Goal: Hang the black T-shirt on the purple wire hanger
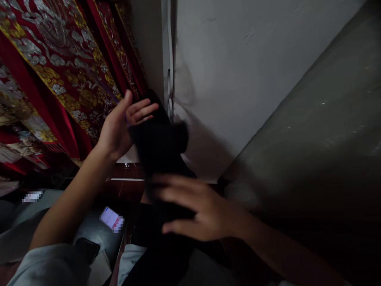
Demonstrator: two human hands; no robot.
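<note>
A long black thing (162, 147), apparently cloth, runs between my two hands; the dim light and blur hide its exact kind. My left hand (122, 127) is at its upper left side, palm turned inward and fingers stretched out, partly covered by the black thing's edge. Lower down, my right hand (199, 206) lies over or just above the dark material with fingers spread and smeared by motion. Whether the right fingertips press on it, I cannot tell.
Red hangings (68, 79) with gold and silver embroidery fill the left side. A pale wall (223, 67) rises ahead, with a grey-green panel (321, 115) to its right. A lit phone (110, 218) and a dark flat object (87, 249) rest on a grey padded surface (102, 232).
</note>
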